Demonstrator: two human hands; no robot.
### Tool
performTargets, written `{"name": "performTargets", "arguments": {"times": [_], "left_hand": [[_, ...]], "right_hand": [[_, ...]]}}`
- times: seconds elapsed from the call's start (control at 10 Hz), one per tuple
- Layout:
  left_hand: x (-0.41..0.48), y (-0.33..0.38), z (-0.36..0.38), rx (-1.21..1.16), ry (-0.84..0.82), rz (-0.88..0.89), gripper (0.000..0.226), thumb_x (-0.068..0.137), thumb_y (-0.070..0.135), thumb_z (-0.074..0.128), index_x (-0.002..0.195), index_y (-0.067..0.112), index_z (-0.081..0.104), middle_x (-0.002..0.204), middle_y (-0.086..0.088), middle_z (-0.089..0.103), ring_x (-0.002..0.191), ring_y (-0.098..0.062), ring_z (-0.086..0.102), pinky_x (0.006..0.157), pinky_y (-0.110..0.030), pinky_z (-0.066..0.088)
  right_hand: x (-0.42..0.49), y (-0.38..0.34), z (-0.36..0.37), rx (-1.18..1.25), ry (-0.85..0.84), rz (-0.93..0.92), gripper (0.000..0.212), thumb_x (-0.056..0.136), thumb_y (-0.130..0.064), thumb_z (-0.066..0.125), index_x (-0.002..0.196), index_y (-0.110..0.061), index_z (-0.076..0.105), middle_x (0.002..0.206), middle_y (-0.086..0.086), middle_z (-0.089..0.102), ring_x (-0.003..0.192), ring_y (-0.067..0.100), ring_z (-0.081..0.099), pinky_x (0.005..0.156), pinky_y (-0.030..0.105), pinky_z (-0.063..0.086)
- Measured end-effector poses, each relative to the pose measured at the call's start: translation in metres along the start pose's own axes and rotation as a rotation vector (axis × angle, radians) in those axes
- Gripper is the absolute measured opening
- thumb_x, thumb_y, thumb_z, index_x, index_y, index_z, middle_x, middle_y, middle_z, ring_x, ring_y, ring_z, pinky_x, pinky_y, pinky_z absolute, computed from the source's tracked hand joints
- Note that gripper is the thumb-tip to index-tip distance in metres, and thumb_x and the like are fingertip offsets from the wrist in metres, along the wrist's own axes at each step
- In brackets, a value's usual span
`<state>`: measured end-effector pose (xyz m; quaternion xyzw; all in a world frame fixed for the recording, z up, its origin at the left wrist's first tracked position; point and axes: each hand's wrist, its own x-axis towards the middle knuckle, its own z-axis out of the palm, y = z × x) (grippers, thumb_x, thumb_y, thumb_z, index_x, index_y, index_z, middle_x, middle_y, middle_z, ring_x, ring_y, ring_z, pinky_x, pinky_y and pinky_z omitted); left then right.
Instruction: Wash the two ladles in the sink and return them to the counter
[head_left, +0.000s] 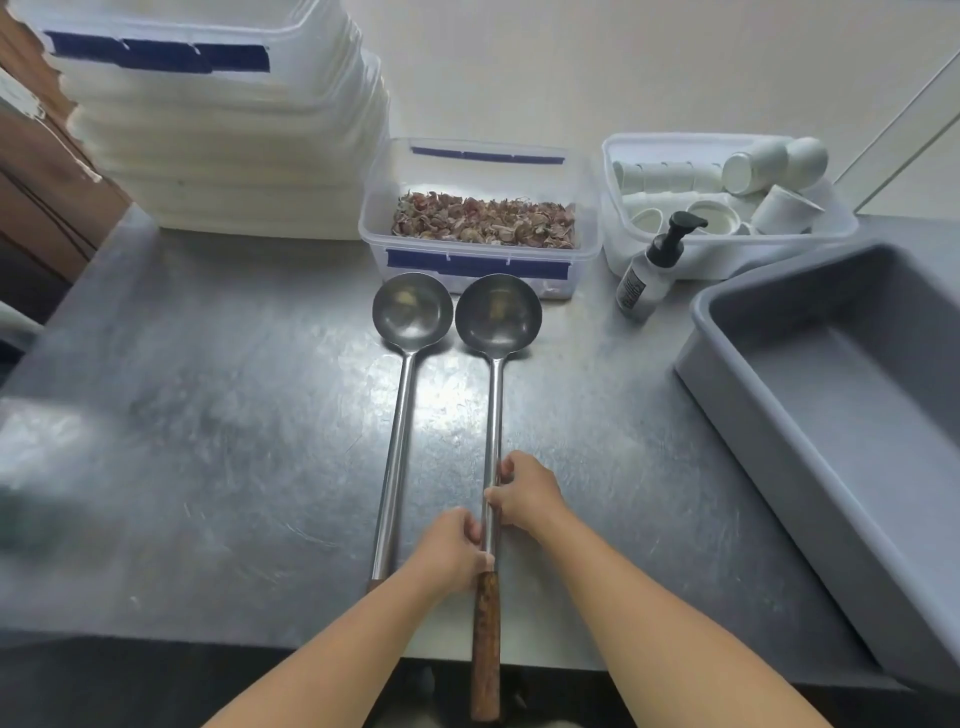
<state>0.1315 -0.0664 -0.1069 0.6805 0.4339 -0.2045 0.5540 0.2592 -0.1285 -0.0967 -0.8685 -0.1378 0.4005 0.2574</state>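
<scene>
We have the right ladle (493, 415) and the left ladle (397, 441) lying side by side on the counter (208, 415), bowls up. Our left hand (452, 556) and right hand (524, 493) both grip the right ladle's steel shaft. Yellowish marks in the bowls suggest washing hasn't begun; no sink shows. The pump bottle (644, 280) has a label too blurred to read.

Left hand (452, 551), right hand (524, 493) — holding right ladle (494, 415).
</scene>
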Motion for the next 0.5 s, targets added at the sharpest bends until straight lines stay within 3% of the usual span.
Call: {"name": "performTargets", "arguments": {"times": [0.1,0.2,0.3,0.4,0.5], "left_hand": [[0.002,0.001,-0.002,0.049,-0.007,0.016,0.025,0.079,0.009,0.073,0.085,0.018,0.051,0.078,-0.003,0.057,0.071,-0.02,0.061,0.081,-0.05,0.06],[0.0,0.005,-0.005,0.053,-0.006,0.01,0.024,0.08,0.008,0.074,0.085,0.018,0.052,0.077,-0.002,0.058,0.07,-0.019,0.061,0.082,-0.045,0.061],[-0.005,0.006,-0.002,0.053,0.027,0.019,0.022,0.082,0.01,0.074,0.087,0.018,0.054,0.079,-0.002,0.061,0.07,-0.017,0.063,0.076,-0.037,0.061],[-0.013,0.007,0.0,0.088,0.058,0.018,0.019,0.083,0.013,0.073,0.089,0.017,0.055,0.084,-0.004,0.064,0.073,-0.018,0.065,0.077,-0.04,0.061],[-0.019,0.009,-0.005,0.14,0.063,0.005,0.017,0.085,0.019,0.069,0.096,0.018,0.056,0.093,-0.005,0.067,0.077,-0.018,0.067,0.071,-0.035,0.06]], "right_hand": [[0.0,-0.001,-0.002,0.004,-0.02,0.004,0.02,0.084,-0.015,0.07,0.096,-0.013,0.054,0.095,0.004,0.062,0.088,0.024,0.068,0.078,0.043,0.061],[-0.004,-0.003,-0.003,-0.037,0.004,-0.024,0.019,0.086,-0.016,0.069,0.084,-0.018,0.05,0.09,0.002,0.061,0.084,0.022,0.067,0.077,0.041,0.06],[-0.012,-0.001,-0.003,-0.049,0.037,-0.054,0.022,0.089,-0.017,0.067,0.077,-0.018,0.048,0.081,0.0,0.059,0.072,0.014,0.062,0.065,0.029,0.055],[-0.022,0.002,-0.009,-0.09,0.049,-0.1,0.025,0.09,-0.019,0.065,0.071,-0.015,0.05,0.074,0.002,0.06,0.062,0.011,0.054,0.056,0.023,0.044],[-0.029,0.008,-0.016,-0.076,0.041,-0.122,0.023,0.09,-0.026,0.063,0.074,-0.013,0.052,0.076,0.007,0.064,0.065,0.017,0.056,0.06,0.029,0.046]]}}
